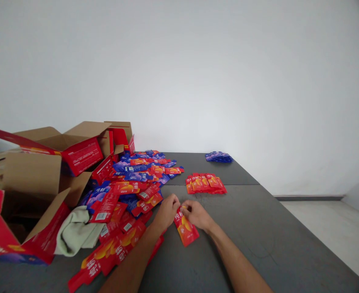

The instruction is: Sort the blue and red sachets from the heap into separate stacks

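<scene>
My left hand (167,211) and my right hand (196,214) meet over the grey table (258,236), both pinching the top edge of one red sachet (186,231) with an orange picture on it. The sachet lies flat, its lower end pointing toward me. A loose heap of red and blue sachets (133,183) spreads out just left of my left hand. Beyond my hands a neat row of red sachets (205,183) lies on the table, and farther back sits a small stack of blue sachets (218,157).
Open red-and-brown cardboard boxes (45,171) crowd the left side of the table. A pale green cloth (75,232) lies beside the nearest box. The table's right edge drops to a light floor (331,232). A white wall stands behind.
</scene>
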{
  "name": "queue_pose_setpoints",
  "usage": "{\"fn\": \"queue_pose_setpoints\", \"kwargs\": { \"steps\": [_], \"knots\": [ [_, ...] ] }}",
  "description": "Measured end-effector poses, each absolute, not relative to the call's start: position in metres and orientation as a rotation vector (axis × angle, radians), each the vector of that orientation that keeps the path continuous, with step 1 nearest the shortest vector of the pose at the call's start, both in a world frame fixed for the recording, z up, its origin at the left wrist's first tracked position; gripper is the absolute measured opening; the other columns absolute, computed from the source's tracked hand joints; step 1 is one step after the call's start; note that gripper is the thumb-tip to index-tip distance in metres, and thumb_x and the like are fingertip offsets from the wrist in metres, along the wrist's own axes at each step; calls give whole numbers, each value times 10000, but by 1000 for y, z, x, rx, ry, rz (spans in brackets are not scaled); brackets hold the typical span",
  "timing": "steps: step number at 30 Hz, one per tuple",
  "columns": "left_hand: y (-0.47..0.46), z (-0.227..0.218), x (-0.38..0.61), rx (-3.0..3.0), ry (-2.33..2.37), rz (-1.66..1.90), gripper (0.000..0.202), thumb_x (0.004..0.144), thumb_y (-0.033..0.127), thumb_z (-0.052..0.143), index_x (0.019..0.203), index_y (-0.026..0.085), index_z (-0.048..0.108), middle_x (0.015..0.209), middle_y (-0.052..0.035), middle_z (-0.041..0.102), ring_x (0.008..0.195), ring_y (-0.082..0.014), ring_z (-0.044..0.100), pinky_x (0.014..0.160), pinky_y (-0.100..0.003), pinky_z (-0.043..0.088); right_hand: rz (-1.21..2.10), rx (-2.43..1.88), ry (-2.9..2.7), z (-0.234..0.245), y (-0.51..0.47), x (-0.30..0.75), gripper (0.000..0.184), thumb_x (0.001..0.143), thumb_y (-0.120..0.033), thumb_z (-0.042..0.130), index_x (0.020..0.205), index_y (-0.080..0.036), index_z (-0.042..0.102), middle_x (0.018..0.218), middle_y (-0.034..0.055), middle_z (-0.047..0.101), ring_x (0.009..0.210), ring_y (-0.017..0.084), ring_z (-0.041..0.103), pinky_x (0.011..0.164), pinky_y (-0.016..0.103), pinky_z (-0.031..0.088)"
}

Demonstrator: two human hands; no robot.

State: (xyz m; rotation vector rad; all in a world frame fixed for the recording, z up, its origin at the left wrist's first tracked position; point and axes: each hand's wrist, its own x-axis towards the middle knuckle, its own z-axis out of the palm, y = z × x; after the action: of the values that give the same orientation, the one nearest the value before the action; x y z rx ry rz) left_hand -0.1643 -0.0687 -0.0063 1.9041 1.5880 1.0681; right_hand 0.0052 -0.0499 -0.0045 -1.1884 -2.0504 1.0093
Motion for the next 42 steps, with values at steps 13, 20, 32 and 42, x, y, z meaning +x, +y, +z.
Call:
{"fn": "queue_pose_setpoints", "kwargs": {
  "steps": [13, 20, 32, 42],
  "knots": [
    [-67, -1, -160, 1430, 1497, 1470, 330, 897, 429, 460, 661, 201, 430, 637, 55, 471, 632, -110, 449, 583, -232, 313, 1179, -1033, -1757, 10, -55, -3, 349, 852, -500, 587, 751, -165, 599, 632, -40, 534, 568, 96, 424, 529, 210, 325],
    [-65, 1, -170, 1275, 1669, 1636, 339, 907, 435, 443, 653, 218, 390, 602, 61, 417, 610, -117, 421, 572, -246, 302, 1159, -975, -1913, 10, -65, -15, 439, 912, -562, 482, 675, -193, 492, 601, -62, 431, 562, 94, 363, 528, 212, 293],
    [-69, 4, -165, 1248, 1700, 1666, 359, 940, 456, 370, 704, 213, 487, 674, 22, 542, 670, -146, 499, 627, -261, 340, 752, -1102, -1924, 4, -71, -30, 447, 1009, -496, 287, 727, -215, 490, 670, -16, 550, 630, 136, 505, 625, 246, 339],
    [-73, 6, -163, 1488, 1792, 1559, 369, 976, 445, 337, 704, 222, 449, 640, 25, 522, 630, -142, 492, 609, -267, 301, 910, -1058, -1769, 16, -72, -25, 450, 983, -561, 322, 724, -220, 462, 674, -28, 518, 660, 141, 479, 613, 230, 355]
  ]
}}
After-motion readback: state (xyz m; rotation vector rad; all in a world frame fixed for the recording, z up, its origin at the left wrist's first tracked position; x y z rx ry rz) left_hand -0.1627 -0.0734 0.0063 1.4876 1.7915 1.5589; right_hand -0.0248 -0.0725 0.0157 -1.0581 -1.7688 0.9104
